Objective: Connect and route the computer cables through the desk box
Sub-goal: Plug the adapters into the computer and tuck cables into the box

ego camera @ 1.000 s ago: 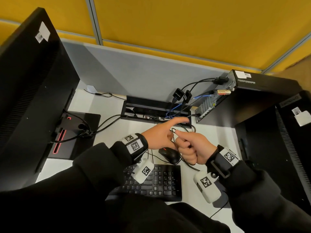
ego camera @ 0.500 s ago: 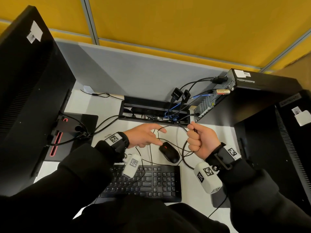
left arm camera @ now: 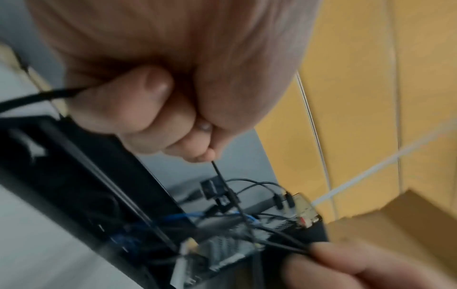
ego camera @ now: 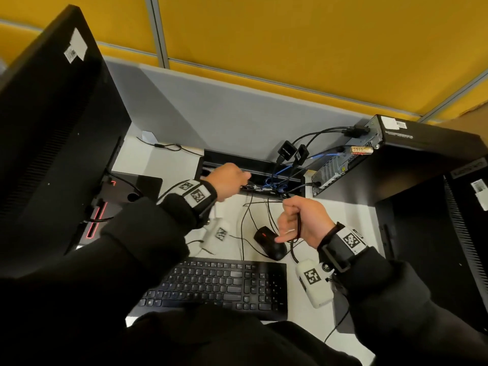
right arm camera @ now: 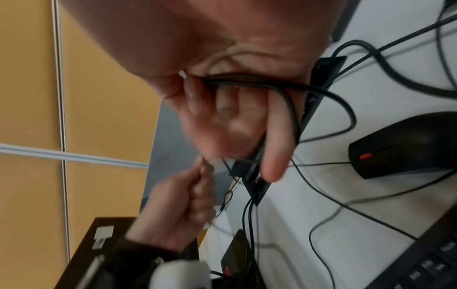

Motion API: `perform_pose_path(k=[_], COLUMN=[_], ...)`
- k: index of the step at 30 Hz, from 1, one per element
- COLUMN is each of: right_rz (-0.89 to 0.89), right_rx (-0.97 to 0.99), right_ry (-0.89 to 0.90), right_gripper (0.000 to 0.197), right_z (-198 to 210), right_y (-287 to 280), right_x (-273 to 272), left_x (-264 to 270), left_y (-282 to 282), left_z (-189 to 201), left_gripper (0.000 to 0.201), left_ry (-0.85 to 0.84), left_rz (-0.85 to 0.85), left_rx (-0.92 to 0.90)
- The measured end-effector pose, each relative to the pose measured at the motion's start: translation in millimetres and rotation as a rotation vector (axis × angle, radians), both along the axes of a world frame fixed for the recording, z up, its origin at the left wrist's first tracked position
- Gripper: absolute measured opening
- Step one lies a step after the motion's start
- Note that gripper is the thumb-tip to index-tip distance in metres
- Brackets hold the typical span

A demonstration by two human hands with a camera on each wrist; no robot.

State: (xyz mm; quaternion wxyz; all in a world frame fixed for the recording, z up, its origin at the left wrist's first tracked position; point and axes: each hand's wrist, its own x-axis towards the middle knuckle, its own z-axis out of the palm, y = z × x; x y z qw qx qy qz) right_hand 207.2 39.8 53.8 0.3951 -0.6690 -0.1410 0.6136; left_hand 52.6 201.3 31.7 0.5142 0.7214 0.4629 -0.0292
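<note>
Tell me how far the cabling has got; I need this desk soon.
Done: several cables already plugged into the small computer drop into the desk box. In hand: left hand pinches a thin black cable over the box; right hand holds a looped bundle. Left: feeding those through.

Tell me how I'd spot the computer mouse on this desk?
Find the black keyboard at the near edge of the white desk. Just behind its right end lies the mouse, under the right hand. It is the only rounded black thing, with a small red wheel.

Yellow partition wall (ego camera: 290,35) behind grey desk screen (ego camera: 224,114); white desk (ego camera: 132,159).
</note>
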Motion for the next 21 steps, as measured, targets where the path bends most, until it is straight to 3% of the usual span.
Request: perform_pose_path(k=[3, 5, 8, 11, 15, 18, 19, 21], right_rz=[0.025, 0.001, -0.054, -0.047, 0.015, -0.040, -0.080, -0.165], right_rx=[-0.004, 0.005, 0.001, -0.035, -0.079, -0.090, -0.085, -0.058], right_ry=[0.016, 0.077, 0.212, 0.367, 0.389, 0.325, 0.307, 0.282], right_gripper=[0.035, 0.029, 0.036, 0.041, 0.041, 0.026, 0.031, 0.041], right_z=[-5, -11, -13, -15, -18, -20, -22, -25], right_y=[5, 5, 4, 1, 2, 5, 7, 9], right_x=[-10, -12, -15, -16, -8, -11, -12, -12], left_x=[20, 28, 30, 19, -7, -26, -30, -35], left_y=[-23, -42, -68, -78, -76, -65, -58, -40], left_z=[9, 10, 2, -8, -14, -10, -9, -8], left_gripper=[0.023, 0.019, 0.013, 0.005, 0.021, 0.040, 0.044, 0.039], left_ry=[-0.262, -0.326, -0.339, -0.405, -0.404, -0.429, -0.454, -0.533], left_rz=[0.128, 0.072, -0.026, -0.058, -0.252, -0.398, -0.368, -0.190], left_rx=[-0.411, -0.366, -0.190, -0.196, -0.198, -0.400, -0.418, -0.257])
